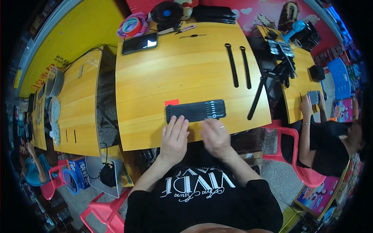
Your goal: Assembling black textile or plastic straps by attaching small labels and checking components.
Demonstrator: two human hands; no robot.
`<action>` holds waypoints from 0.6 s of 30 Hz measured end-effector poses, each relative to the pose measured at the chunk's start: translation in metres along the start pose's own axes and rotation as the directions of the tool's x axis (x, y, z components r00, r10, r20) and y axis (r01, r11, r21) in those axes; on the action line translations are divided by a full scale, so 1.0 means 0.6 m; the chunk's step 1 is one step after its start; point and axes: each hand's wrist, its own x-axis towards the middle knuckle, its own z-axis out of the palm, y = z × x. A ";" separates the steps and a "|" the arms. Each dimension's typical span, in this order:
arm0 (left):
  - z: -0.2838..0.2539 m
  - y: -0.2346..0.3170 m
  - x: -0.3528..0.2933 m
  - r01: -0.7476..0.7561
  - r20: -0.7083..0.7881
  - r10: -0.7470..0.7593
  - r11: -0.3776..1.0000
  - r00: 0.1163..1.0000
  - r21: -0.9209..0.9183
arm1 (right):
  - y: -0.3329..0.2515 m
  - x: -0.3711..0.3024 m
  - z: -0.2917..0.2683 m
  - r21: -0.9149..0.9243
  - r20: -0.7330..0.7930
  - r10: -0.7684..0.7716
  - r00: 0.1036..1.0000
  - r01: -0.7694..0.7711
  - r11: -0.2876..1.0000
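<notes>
A flat black rectangular piece, which looks like several straps side by side, lies near the table's front edge. White marks run down its right part, and a red piece sticks out beyond its far left corner. My left hand rests on its near left edge, fingers stretched out and nothing in them. Close to its near right edge is my right hand, smeared by motion, so its fingers cannot be made out. Two black straps with a holed round end, a left strap and a right strap, lie farther right.
Another black strap crosses the table's right edge toward a heap of straps. A phone, tape roll and small fan occupy the far left. A co-worker sits at the right table; another person is far left.
</notes>
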 end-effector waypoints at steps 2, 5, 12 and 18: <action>0.005 -0.011 -0.005 0.050 0.061 -0.057 0.993 0.997 0.106 | -0.018 0.000 0.002 -0.139 0.186 -0.051 0.981 0.077 0.987; 0.012 -0.024 -0.025 0.049 0.096 -0.063 0.989 0.993 0.137 | -0.004 -0.032 0.006 -0.221 0.219 0.002 0.976 0.048 0.974; 0.014 -0.027 -0.032 0.067 0.090 -0.085 0.980 0.992 0.188 | 0.047 -0.055 -0.033 -0.413 0.112 0.188 0.976 -0.126 0.902; -0.003 0.005 0.018 0.064 0.079 -0.084 0.971 0.993 0.229 | 0.062 -0.032 -0.044 -0.182 -0.144 0.269 0.952 -0.292 0.939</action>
